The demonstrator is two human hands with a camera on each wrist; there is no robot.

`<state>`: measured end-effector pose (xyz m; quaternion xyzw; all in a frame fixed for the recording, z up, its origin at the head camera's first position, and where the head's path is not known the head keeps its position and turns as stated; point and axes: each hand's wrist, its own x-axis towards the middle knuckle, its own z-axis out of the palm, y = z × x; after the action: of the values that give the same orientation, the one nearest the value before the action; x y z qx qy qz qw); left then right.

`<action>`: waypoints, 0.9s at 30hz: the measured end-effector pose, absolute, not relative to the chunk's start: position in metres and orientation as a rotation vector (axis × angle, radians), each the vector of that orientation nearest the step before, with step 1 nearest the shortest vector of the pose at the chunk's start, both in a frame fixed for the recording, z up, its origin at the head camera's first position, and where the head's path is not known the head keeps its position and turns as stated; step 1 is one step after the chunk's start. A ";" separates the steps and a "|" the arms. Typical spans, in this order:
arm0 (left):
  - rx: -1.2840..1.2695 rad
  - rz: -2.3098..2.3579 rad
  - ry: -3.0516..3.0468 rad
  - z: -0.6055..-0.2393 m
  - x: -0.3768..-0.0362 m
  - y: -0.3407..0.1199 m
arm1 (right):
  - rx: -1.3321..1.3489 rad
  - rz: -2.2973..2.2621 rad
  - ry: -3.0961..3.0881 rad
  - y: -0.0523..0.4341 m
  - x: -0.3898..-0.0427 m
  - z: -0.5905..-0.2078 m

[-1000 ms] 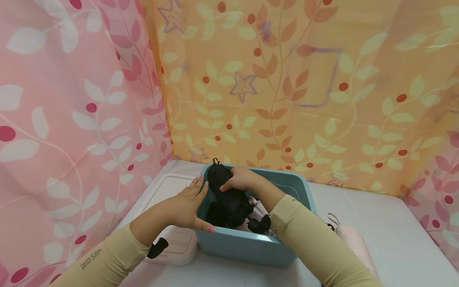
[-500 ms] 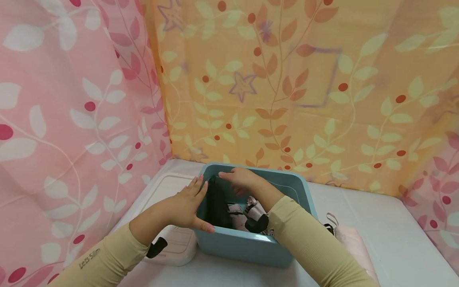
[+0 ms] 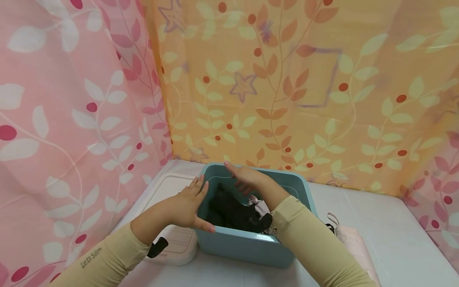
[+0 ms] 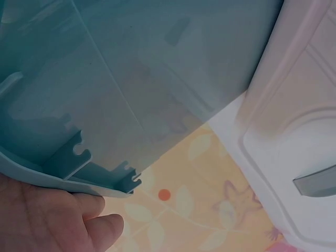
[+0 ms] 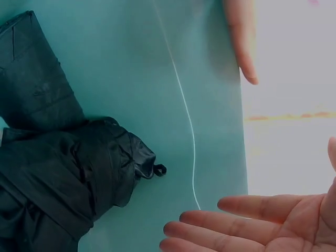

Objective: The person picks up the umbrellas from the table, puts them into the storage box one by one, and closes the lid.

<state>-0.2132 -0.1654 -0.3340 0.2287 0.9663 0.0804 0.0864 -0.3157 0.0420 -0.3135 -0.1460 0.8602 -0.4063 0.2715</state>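
Inside the blue-green plastic bin (image 3: 247,247) lies a black cloth bundle (image 3: 234,209) with a small cord loop at its end. My right hand (image 3: 251,178) hovers above it, holding nothing, its fingers extended in the right wrist view. There, a second black quilted-looking bundle (image 5: 39,73) shows behind the looped one. My left hand (image 3: 183,207) rests on the bin's left rim with fingers spread and thumb over the front corner. Pale pink things (image 3: 261,207) with straps are partly hidden under the black bundle and my right arm.
A white lid-like panel (image 3: 175,243) lies on the table left of the bin. At the right, a pale pink bundle (image 3: 353,243) with a wrist loop is partly behind my sleeve. Patterned curtains (image 3: 279,99) enclose the back and sides.
One second ago my right hand gripped the black bundle; it has let go and lifted clear. The bundle has dropped lower and now covers more of the pink things than half a second ago.
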 end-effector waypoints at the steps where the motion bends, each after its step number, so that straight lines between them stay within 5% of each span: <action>1: 0.682 0.239 2.881 -0.334 -0.213 -0.165 | -0.398 -1.094 2.316 0.043 -0.316 -0.313; 27: 0.671 0.227 2.880 -0.336 -0.215 -0.165 | -0.210 -0.739 2.103 0.051 -0.327 -0.341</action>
<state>-0.2145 -0.1652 -0.3362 0.2255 0.9673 0.0761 0.0879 -0.3266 0.0515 -0.3411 -0.0844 0.8452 -0.2972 0.4362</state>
